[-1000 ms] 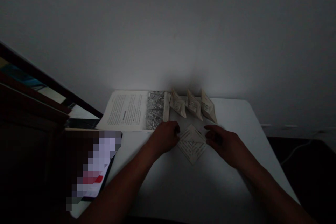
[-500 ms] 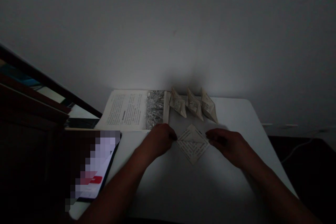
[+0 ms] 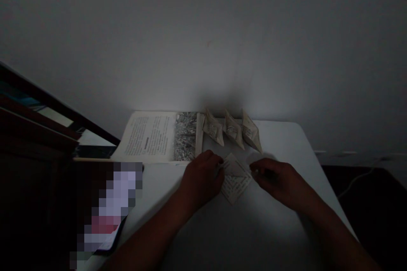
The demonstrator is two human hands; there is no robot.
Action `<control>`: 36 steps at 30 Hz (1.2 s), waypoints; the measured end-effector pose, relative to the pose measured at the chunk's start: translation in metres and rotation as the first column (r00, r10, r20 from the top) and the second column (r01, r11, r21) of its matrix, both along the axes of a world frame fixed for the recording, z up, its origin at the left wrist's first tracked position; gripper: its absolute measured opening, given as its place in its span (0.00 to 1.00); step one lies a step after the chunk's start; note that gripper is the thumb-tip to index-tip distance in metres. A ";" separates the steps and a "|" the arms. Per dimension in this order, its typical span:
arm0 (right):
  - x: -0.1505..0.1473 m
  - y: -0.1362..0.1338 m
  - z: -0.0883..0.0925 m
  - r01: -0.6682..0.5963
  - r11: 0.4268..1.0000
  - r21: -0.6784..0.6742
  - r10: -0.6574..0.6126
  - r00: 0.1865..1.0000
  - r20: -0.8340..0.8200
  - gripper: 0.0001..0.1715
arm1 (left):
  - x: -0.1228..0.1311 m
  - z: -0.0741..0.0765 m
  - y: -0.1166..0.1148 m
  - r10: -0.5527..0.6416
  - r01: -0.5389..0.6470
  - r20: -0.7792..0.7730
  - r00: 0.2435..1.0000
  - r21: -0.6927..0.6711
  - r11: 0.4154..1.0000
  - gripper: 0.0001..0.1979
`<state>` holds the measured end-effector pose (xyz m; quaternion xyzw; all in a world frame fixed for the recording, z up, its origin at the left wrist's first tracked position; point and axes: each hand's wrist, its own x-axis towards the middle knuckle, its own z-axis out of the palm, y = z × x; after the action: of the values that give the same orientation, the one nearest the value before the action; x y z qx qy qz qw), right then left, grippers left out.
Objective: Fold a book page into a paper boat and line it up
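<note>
a person's left hand [image 3: 203,175] curls over the nine o'clock corner of a folded paper diamond [image 3: 235,188], while the right hand [image 3: 276,180] bends its fingers at the three o'clock corner; the dim light does not show whether either one pinches the paper. beyond them rises a grey wall [image 3: 206,29], with a white table [image 3: 295,144] set against it. at ten o'clock from the diamond lies an open book [image 3: 149,139], its left page dense with print; between eight and nine o'clock, a lit device [image 3: 112,194] sits partly masked by blurred squares. three paper boats [image 3: 233,131] stand in a row at twelve o'clock. the diamond lies between the hands, point toward six o'clock. the step appears to be working its side corners; the next move seems to call for an even, light hold on both.
</note>
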<state>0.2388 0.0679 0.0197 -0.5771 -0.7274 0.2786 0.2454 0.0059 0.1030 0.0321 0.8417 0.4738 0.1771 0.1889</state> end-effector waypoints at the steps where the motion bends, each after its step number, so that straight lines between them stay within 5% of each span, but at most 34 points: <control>1: -0.001 0.000 0.001 -0.016 1.000 0.019 0.015 1.000 0.019 0.11 | 0.002 -0.003 -0.001 -0.011 0.011 0.002 1.000 0.023 1.000 0.09; 8: -0.013 0.001 0.001 -0.070 0.994 0.083 0.062 0.993 0.098 0.05 | 0.007 -0.018 -0.006 -0.079 0.083 -0.053 0.995 0.072 0.994 0.09; 18: -0.021 -0.006 0.002 0.151 0.985 -0.081 -0.162 0.977 -0.141 0.06 | 0.009 -0.011 -0.010 -0.126 0.115 0.059 0.990 0.159 0.981 0.07; 25: -0.035 -0.010 0.001 0.178 0.980 -0.085 -0.196 0.927 -0.319 0.04 | 0.013 -0.006 -0.018 -0.238 0.209 0.111 0.965 0.228 0.951 0.15; 31: -0.042 -0.015 0.004 0.116 0.993 -0.035 -0.121 0.912 -0.392 0.03 | 0.020 -0.008 -0.026 -0.232 0.204 0.073 0.970 0.274 0.940 0.20; 36: -0.043 -0.018 0.007 -0.038 0.999 0.030 0.048 0.893 -0.447 0.04 | 0.019 -0.007 -0.025 -0.312 0.267 0.150 0.938 0.260 0.928 0.04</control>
<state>0.1957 0.0497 0.0265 -0.4788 -0.6668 0.4018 0.4059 0.0254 0.0779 0.0250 0.8984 0.2996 0.2808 0.1559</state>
